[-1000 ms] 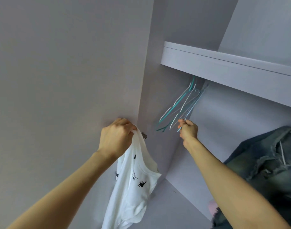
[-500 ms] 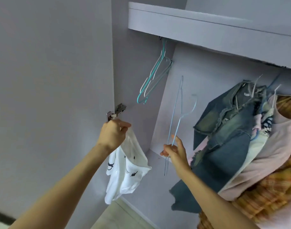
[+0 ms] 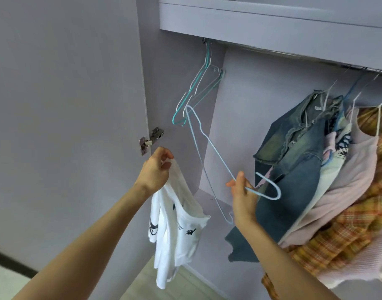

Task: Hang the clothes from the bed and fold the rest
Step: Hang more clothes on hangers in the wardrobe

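— Start with the hands: what's different from a second ago?

— The right hand (image 3: 243,194) has pulled a pale blue wire hanger (image 3: 209,148) off the rail — a second ago it was only reaching into the bunch up there. Now it pinches the hanger by the neck, the hook curling out to the right and the frame slanting up and left. The left hand (image 3: 156,167) hasn't let go of anything: its fingers stay closed on the top edge of the white T-shirt (image 3: 175,230), which dangles beside the wardrobe door.

— So shirt and hanger are apart?

— Near, not touching. That suggests the next step is threading the hanger into the shirt's neck (a judgement, not something shown).

— And further in?

— The spare hangers (image 3: 197,92) remain on the rail (image 3: 283,53) at its left end, under the shelf (image 3: 261,20). To the right, a denim garment (image 3: 294,152) and pink and plaid pieces already hang, so there's open rail between them for the shirt.
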The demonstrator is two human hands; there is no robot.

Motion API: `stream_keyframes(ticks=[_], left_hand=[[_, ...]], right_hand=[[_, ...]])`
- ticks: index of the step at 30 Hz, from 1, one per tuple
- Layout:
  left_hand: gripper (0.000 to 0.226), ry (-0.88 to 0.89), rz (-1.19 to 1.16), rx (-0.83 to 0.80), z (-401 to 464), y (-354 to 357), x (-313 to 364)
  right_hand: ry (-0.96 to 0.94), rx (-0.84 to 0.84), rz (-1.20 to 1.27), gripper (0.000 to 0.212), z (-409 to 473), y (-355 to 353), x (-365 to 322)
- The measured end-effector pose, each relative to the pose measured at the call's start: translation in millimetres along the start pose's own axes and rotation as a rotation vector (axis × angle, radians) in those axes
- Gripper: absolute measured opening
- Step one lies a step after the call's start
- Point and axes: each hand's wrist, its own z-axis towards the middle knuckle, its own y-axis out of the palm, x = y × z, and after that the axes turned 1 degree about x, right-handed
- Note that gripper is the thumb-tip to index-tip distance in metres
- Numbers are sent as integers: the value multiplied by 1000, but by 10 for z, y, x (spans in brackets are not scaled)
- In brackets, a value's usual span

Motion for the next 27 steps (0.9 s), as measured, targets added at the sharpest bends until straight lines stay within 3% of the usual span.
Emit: stream_keyframes(ticks=[2, 5, 13, 21, 27], left_hand=[[23, 7, -8, -6, -18, -13, 10], [26, 25, -17, -25, -40, -52, 23], [33, 94, -9, -123, -172, -191, 59], [29, 162, -195, -134, -362, -551, 237], [24, 73, -478, 24, -462, -823, 368]], right_hand=[[141, -2, 188, 56, 22, 23, -105], [286, -72, 493, 57, 44, 55, -212], [333, -255, 680, 62, 67, 265, -469], [387, -350, 475, 59, 97, 540, -329], [358, -279, 207, 45, -41, 600, 231]])
